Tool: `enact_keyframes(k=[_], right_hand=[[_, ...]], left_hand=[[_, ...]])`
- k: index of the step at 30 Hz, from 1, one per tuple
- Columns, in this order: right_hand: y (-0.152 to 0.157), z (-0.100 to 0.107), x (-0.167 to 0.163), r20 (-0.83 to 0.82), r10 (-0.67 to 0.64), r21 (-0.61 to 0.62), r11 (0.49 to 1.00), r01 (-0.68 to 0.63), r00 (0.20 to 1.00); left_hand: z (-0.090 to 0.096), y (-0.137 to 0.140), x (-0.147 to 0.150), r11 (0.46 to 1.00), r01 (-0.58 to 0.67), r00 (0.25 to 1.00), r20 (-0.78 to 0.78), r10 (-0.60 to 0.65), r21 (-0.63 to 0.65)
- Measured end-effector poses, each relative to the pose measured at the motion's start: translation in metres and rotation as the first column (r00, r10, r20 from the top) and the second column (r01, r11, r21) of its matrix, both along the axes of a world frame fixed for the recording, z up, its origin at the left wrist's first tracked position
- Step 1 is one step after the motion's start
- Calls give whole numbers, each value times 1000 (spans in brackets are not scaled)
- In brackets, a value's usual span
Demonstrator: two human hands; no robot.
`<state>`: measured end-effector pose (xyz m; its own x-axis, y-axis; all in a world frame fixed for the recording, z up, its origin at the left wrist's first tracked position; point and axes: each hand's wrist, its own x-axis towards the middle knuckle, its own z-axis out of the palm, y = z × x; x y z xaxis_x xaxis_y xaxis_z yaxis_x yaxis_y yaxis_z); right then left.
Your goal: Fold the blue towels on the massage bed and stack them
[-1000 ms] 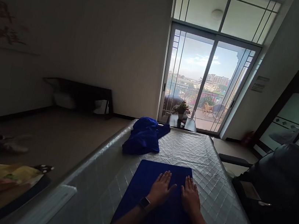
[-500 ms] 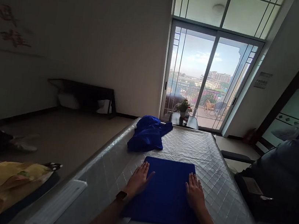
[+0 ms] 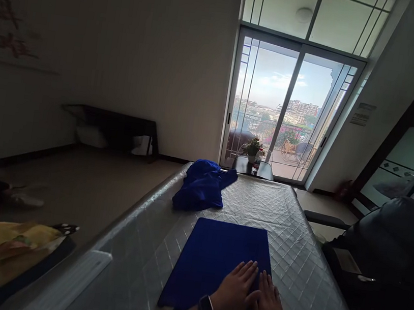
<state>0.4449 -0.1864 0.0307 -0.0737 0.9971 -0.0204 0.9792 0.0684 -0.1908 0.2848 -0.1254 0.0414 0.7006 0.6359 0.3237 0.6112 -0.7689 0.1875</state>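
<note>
A blue cloth folded into a flat rectangle [image 3: 211,258] lies on the plastic-wrapped mattress [image 3: 297,250]. My left hand [image 3: 236,287], with a watch on its wrist, rests flat on the cloth's right part, fingers stretched out. Right beside it, my right hand [image 3: 269,302] lies flat along the cloth's right edge, fingers extended. The two hands touch or nearly touch at the thumbs. Neither holds anything. Farther up the mattress sits a crumpled blue garment [image 3: 202,187], apart from both hands.
To the left lie a yellow patterned cloth [image 3: 3,260] and a pale flat strip [image 3: 73,285] at the mattress side. A dark armchair [image 3: 402,244] stands at the right. Beyond the mattress, a small table [image 3: 253,167] holds a potted plant [image 3: 252,151] before glass doors.
My left hand has moved from the cloth's left edge across to its right side, next to my right hand. The right hand has slid down toward me along the right edge.
</note>
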Motion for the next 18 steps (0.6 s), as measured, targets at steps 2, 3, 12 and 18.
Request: enact_keyframes(k=[2, 3, 12, 18], right_hand=[[1, 1, 0, -1, -17, -1, 1000, 17, 1000], [2, 1, 0, -1, -30, -1, 1000, 30, 1000], [1, -1, 2, -67, -39, 31, 999, 41, 997], [-5, -14, 36, -105, 213, 231, 955, -184, 971]], left_hand=[[-2, -1, -11, 999, -37, 999, -11, 36, -34], [-4, 0, -23, 997, -66, 998, -15, 66, -40], [-31, -23, -176, 887, -458, 880, -173, 443, -54], [-47, -66, -217, 891, -417, 895, -89, 437, 181]])
